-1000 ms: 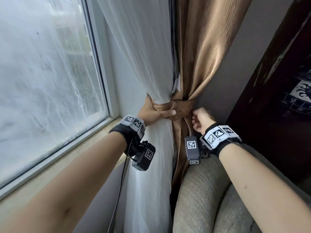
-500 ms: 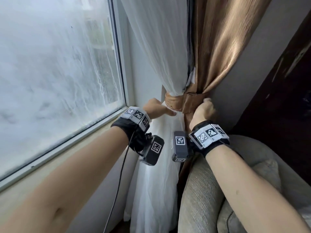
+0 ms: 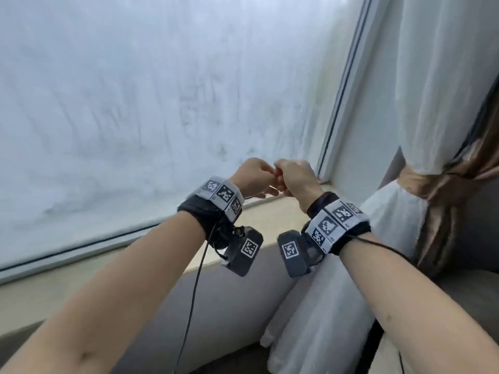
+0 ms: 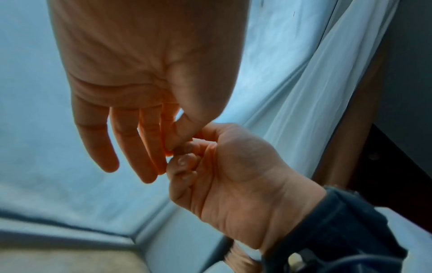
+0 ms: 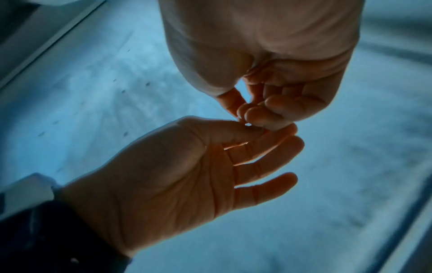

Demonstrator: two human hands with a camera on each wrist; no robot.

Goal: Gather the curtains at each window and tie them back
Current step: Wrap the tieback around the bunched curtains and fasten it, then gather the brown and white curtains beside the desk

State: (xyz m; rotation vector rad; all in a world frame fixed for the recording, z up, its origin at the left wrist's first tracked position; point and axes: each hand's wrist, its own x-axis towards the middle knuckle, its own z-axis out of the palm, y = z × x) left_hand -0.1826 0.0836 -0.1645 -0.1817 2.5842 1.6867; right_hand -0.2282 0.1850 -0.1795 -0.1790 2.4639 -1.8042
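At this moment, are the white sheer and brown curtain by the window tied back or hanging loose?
Tied back: a brown fabric band cinches the white sheer curtain and brown curtain together; neither hand touches them.

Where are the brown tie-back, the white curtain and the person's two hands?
tie-back (image 3: pixel 421 182), head view, band's left part.
white curtain (image 3: pixel 437 85), head view, upper folds.
left hand (image 3: pixel 249 175), head view, back.
right hand (image 3: pixel 295 178), head view, back.

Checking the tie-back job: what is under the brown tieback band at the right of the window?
The tieback band wraps the white sheer curtain and the brown curtain, bunched together. Its fastening and any wall hook are hidden by fabric. Both hands are away from it.
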